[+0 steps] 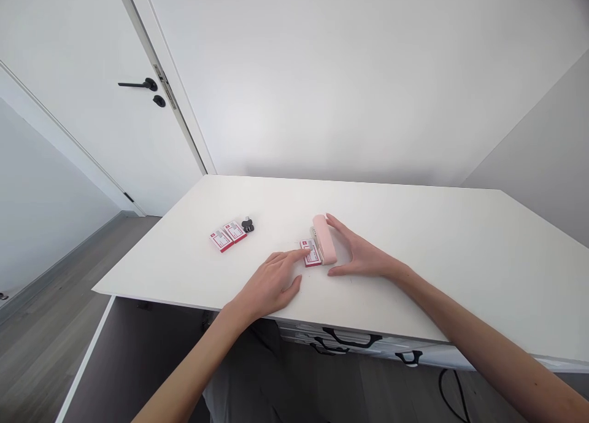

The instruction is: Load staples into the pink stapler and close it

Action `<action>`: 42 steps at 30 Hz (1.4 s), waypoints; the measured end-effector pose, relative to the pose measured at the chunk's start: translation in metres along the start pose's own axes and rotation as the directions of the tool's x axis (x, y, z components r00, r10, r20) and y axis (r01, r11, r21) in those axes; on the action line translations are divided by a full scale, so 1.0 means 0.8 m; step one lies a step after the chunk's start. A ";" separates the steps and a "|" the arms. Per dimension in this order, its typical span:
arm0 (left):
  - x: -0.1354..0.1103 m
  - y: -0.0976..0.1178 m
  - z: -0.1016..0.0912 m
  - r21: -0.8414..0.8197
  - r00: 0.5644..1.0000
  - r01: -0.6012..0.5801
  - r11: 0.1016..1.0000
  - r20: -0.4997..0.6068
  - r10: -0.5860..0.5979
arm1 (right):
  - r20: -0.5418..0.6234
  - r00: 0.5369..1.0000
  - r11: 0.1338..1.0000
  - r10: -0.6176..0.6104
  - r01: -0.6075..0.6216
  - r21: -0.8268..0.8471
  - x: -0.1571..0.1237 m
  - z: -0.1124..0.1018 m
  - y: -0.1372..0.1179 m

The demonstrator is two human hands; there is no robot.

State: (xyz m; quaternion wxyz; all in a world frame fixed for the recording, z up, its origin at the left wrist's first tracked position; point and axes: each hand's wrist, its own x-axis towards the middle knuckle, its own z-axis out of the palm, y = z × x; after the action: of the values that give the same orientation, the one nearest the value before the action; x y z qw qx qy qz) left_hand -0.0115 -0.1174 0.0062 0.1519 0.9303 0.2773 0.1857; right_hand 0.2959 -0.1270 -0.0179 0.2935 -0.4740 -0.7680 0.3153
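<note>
A pink stapler (324,239) lies on the white table (437,251), with a small red-and-white staple box (311,253) right against its left side. My right hand (361,254) is open and cupped around the stapler's right side, fingertips at its far end and thumb near its close end. My left hand (271,285) rests on the table with the index finger stretched out, its tip touching the staple box; the other fingers are loosely curled.
Two more red-and-white staple boxes (227,235) lie to the left, beside a small black object (248,226). A white door with a black handle (138,84) stands at the back left. Drawers with black handles (352,338) sit under the table's front edge.
</note>
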 end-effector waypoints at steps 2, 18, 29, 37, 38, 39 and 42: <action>0.010 0.002 0.003 -0.031 1.000 -0.013 0.999 0.023 0.014 | -0.016 1.000 1.000 0.014 -0.013 0.013 0.001 0.002 0.002; 0.019 -0.066 -0.009 0.212 0.917 0.140 0.967 -0.397 -0.045 | -0.216 0.971 0.994 0.099 -0.104 -0.014 0.000 -0.006 0.020; -0.049 -0.145 -0.072 -0.001 0.750 0.615 0.789 -0.310 -0.585 | -0.316 0.907 0.927 0.279 -0.167 0.337 0.012 -0.006 0.027; -0.061 -0.131 -0.079 -0.104 0.649 0.639 0.762 -0.459 -0.607 | -0.319 0.893 0.919 0.316 -0.205 0.336 0.012 -0.006 0.014; -0.062 -0.127 -0.080 -0.138 0.622 0.624 0.769 -0.508 -0.596 | -0.313 0.900 0.921 0.304 -0.194 0.337 0.012 -0.006 0.014; -0.061 -0.120 -0.080 -0.161 0.610 0.592 0.790 -0.551 -0.569 | -0.306 0.907 0.924 0.289 -0.180 0.338 0.012 -0.005 0.013; -0.046 -0.093 -0.072 -0.144 0.697 0.428 0.892 -0.576 -0.427 | -0.286 0.922 0.926 0.259 -0.154 0.344 0.012 -0.004 0.012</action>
State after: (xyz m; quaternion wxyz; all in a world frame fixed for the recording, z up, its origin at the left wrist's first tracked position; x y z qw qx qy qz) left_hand -0.0989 -0.0683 0.0190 0.0960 0.7345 0.5189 0.4265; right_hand 0.3000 -0.1142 -0.0215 0.4529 -0.5460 -0.5934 0.3803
